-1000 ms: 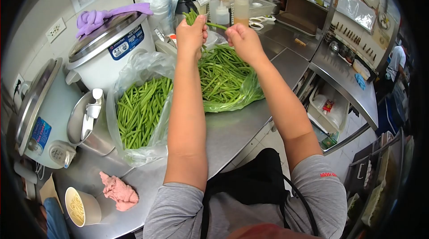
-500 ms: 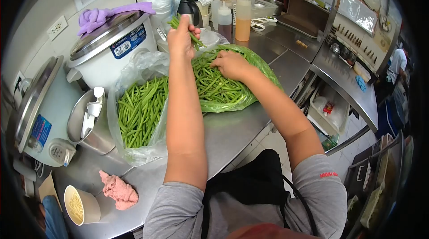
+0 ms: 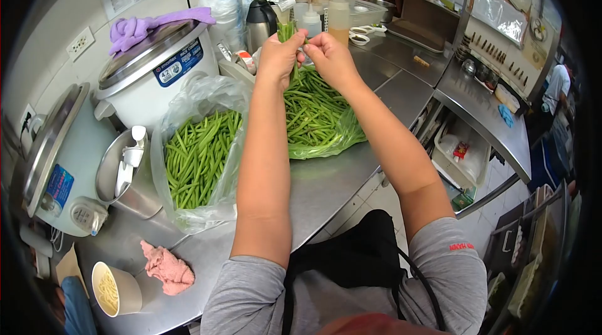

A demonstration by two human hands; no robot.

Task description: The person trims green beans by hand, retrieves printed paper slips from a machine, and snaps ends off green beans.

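Observation:
My left hand [image 3: 280,58] is closed around a small bunch of green beans [image 3: 286,30], held upright above the bags. Against its fingertips, my right hand [image 3: 330,61] is pinched on what looks like a green bean; the fingers partly hide it. Below both hands lies a green-tinted plastic bag [image 3: 335,146] full of loose green beans [image 3: 316,112]. To the left of my left forearm, a clear plastic bag [image 3: 164,172] stands open with more green beans [image 3: 202,162] in it.
Two large rice cookers [image 3: 141,87] line the left wall, with a metal pot [image 3: 145,197] beside them. A pink cloth [image 3: 166,267] and a paper cup [image 3: 125,291] sit at the near left. Behind the bags stand a thermos [image 3: 261,25] and squeeze bottles [image 3: 339,18].
My right hand has risen from the bean pile to meet my left hand. My left hand has shifted slightly right and down, still gripping the bunch.

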